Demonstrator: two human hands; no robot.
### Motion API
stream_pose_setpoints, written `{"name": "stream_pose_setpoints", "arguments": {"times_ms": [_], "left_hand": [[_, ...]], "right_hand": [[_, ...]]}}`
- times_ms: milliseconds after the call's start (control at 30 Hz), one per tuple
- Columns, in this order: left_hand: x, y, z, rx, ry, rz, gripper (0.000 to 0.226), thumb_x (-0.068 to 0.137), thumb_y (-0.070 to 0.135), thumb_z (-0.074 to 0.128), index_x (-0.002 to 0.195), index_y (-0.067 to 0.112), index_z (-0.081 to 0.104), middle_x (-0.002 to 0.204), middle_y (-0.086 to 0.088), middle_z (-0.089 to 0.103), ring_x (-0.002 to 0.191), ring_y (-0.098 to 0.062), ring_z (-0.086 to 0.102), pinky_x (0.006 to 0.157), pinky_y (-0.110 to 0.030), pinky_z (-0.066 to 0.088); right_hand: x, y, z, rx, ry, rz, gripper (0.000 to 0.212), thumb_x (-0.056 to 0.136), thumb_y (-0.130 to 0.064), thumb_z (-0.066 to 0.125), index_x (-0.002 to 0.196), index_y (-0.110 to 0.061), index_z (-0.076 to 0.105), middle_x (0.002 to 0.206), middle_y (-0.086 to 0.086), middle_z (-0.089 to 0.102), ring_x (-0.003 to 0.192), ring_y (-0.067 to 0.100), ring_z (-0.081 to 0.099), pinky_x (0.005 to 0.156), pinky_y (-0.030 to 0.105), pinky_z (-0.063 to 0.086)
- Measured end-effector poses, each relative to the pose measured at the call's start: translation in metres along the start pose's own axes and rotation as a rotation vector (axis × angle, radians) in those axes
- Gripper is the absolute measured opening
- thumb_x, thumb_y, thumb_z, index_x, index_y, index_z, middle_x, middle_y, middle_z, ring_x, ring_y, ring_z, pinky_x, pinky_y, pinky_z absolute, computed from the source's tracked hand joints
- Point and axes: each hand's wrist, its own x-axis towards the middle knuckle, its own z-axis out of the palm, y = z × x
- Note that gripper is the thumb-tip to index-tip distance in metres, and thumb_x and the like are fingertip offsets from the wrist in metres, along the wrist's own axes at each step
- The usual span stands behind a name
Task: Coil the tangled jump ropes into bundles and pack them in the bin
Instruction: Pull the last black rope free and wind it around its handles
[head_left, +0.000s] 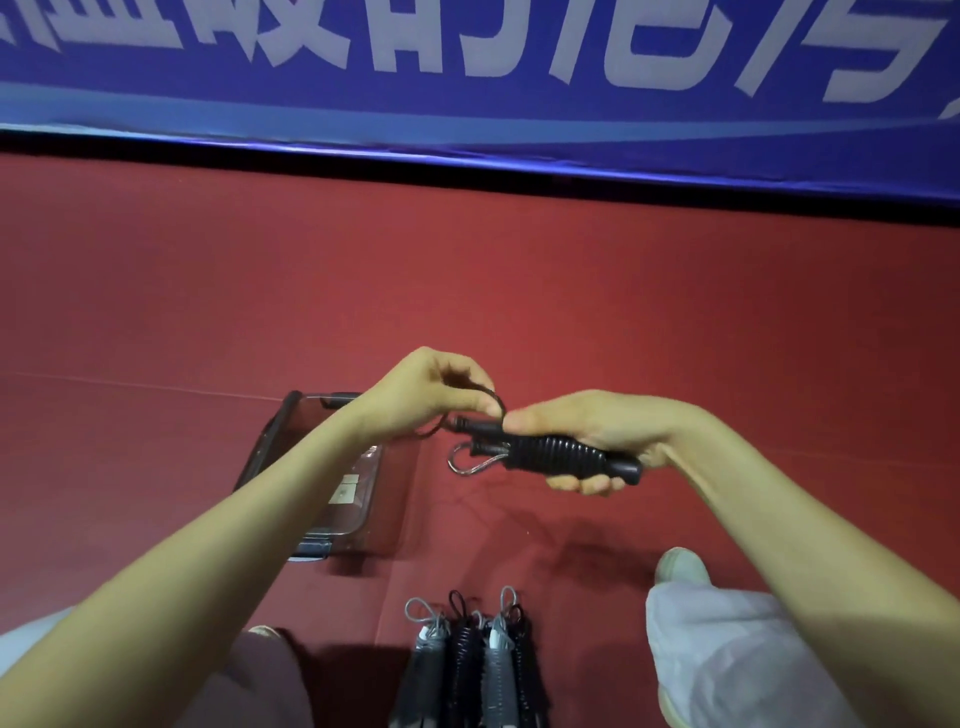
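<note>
Head view: the right grip (587, 431) is clenched around a black rope bundle (556, 457), held above the red floor (208, 312). The left grip (431, 389) pinches a cord loop (496, 400) at the bundle's end. A clear bin (270, 441) sits on the floor, partly hidden by the left forearm. More bundles (467, 665) are cut off by the bottom edge.

Ribbed matt black rope bundle (550, 457), clear glossy plastic bin (332, 467), matt red floor (208, 291).

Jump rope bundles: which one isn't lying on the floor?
The black bundle, gripped in the right hand while the left hand pinches its loose cord. The other bundles lie side by side on the floor.
</note>
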Motion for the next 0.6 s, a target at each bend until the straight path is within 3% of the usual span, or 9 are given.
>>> {"name": "stream_pose_setpoints", "arguments": {"times_ms": [67,133,200,267,367,433,600], "left_hand": [[0.002,0.003,0.009,0.118,0.065,0.008,0.015,0.072,0.011,0.082,0.075,0.008,0.068,0.070,-0.008,0.069,0.066,-0.010,0.059,0.066,-0.025,0.049],[0.004,0.005,0.026,0.120,0.172,0.028,0.019,0.075,0.013,0.081,0.074,0.008,0.063,0.060,0.004,0.064,0.052,-0.007,0.053,0.052,-0.018,0.041],[0.005,0.008,0.040,-0.100,0.227,0.023,0.020,0.086,0.016,0.072,0.076,0.011,0.054,0.063,0.005,0.060,0.044,-0.009,0.043,0.047,-0.018,0.033],[0.008,0.007,0.046,-0.304,0.202,-0.017,0.016,0.095,0.017,0.059,0.084,0.012,0.048,0.069,-0.001,0.058,0.044,-0.009,0.033,0.047,-0.020,0.030],[0.010,0.006,0.040,-0.452,0.087,-0.146,0.008,0.098,0.019,0.052,0.097,0.012,0.055,0.063,0.001,0.055,0.046,-0.007,0.029,0.051,-0.021,0.028],[0.011,0.004,0.033,-0.498,0.014,-0.198,0.019,0.097,0.022,0.052,0.101,0.009,0.065,0.064,0.002,0.051,0.051,-0.007,0.032,0.055,-0.020,0.030],[0.009,0.005,0.031,-0.629,0.056,-0.231,0.030,0.081,0.037,0.061,0.093,0.011,0.072,0.069,0.005,0.054,0.064,-0.007,0.044,0.069,-0.019,0.038]], "right_hand": [[0.011,0.004,0.003,-0.317,0.191,0.067,0.055,0.084,-0.060,0.060,0.096,-0.007,0.052,0.065,0.012,0.057,0.042,0.019,0.045,0.040,0.022,0.036],[0.020,0.008,0.003,-0.585,0.506,0.089,0.056,0.084,-0.063,0.058,0.098,-0.009,0.051,0.079,0.012,0.065,0.057,0.024,0.055,0.054,0.029,0.042],[0.022,0.008,-0.001,-0.699,0.821,0.098,0.056,0.087,-0.064,0.052,0.110,-0.014,0.044,0.099,0.011,0.066,0.084,0.029,0.062,0.068,0.036,0.041],[0.019,0.007,-0.008,-0.677,1.028,0.052,0.056,0.089,-0.062,0.050,0.117,-0.015,0.036,0.105,0.013,0.066,0.097,0.036,0.062,0.072,0.038,0.038],[0.013,0.007,-0.010,-0.667,1.172,-0.087,0.058,0.089,-0.062,0.050,0.121,-0.016,0.033,0.095,0.010,0.065,0.093,0.039,0.063,0.070,0.038,0.036],[0.011,0.008,-0.009,-0.686,1.206,-0.152,0.061,0.089,-0.063,0.049,0.124,-0.017,0.032,0.085,0.004,0.059,0.089,0.038,0.064,0.069,0.037,0.036],[0.006,0.011,-0.009,-0.698,1.251,-0.284,0.066,0.087,-0.063,0.051,0.129,-0.017,0.030,0.091,0.001,0.060,0.084,0.035,0.065,0.069,0.037,0.042]]}}
